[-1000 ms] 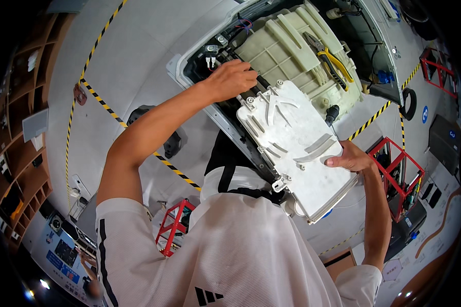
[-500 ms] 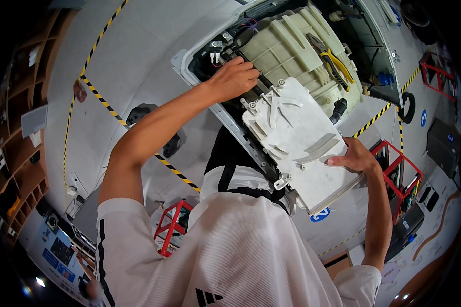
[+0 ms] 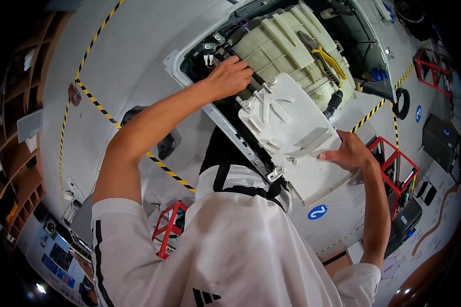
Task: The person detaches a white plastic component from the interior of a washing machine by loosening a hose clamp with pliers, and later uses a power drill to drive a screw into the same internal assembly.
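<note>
My left hand (image 3: 230,77) has its fingers curled over a black hose or bar (image 3: 259,82) inside the open appliance cabinet (image 3: 225,130), at the upper end of a white plastic housing (image 3: 289,130). My right hand (image 3: 343,151) grips that housing by its right edge, thumb on the top face. The housing lies slanted across the cabinet's near edge and sticks out toward my body. A cream ribbed tub (image 3: 269,48) fills the cabinet behind it, with yellow-and-black pliers (image 3: 330,61) lying on it. A black corrugated hose (image 3: 333,105) meets the housing's right side.
Red metal racks (image 3: 399,169) stand at the right and lower left (image 3: 166,227). A dark object (image 3: 165,145) and black ring (image 3: 402,102) lie on the striped-taped floor (image 3: 123,51). Wooden shelving (image 3: 23,179) lines the left. Part of a person (image 3: 87,294) shows at lower left.
The cabinet and white housing shifted slightly up and right, then drifted back left and up in the picture. Both hands moved with them, keeping their holds. More blue floor sticker shows below the housing.
</note>
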The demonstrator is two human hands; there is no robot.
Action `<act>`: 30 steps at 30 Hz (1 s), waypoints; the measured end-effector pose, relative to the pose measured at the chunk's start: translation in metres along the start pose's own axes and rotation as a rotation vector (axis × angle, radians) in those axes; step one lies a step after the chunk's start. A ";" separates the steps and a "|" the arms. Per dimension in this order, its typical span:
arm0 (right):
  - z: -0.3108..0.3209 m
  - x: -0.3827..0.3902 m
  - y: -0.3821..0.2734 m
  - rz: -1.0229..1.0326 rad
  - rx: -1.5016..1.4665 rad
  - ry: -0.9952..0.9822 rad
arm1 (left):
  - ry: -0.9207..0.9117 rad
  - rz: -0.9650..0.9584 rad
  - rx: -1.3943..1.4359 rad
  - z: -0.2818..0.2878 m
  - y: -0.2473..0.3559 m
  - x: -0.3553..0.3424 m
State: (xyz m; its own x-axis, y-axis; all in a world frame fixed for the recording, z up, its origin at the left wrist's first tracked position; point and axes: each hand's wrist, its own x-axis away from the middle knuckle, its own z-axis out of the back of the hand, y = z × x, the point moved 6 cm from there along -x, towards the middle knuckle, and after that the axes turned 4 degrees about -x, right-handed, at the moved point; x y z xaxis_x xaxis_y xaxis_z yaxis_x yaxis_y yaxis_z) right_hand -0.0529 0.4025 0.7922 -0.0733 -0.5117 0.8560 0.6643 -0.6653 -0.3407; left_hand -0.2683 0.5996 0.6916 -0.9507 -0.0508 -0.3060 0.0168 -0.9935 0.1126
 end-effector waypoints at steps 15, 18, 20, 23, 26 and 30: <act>0.127 -0.012 -0.049 0.061 0.305 -0.029 | -0.010 0.302 0.304 0.064 -0.008 -0.023; 0.127 -0.022 -0.043 0.057 0.294 -0.045 | -0.047 0.356 0.336 0.061 -0.007 -0.008; 0.126 -0.028 -0.035 0.063 0.292 -0.033 | -0.049 0.382 0.358 0.060 -0.007 0.001; 0.117 -0.035 -0.017 0.090 0.213 -0.044 | -0.055 0.385 0.356 0.063 0.002 0.016; 0.110 -0.038 -0.008 0.107 0.153 -0.050 | -0.107 0.382 0.385 0.062 0.012 0.030; 0.104 -0.040 -0.004 0.128 0.141 -0.034 | -0.142 0.391 0.378 0.065 0.030 0.045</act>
State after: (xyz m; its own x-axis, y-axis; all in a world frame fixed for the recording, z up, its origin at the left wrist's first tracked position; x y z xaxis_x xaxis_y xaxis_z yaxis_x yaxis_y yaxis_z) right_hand 0.0243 0.4822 0.7996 0.0422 -0.5673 0.8225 0.7647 -0.5114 -0.3920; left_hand -0.3305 0.5737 0.7428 -0.9287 -0.3679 -0.0457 0.2894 -0.7964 0.5311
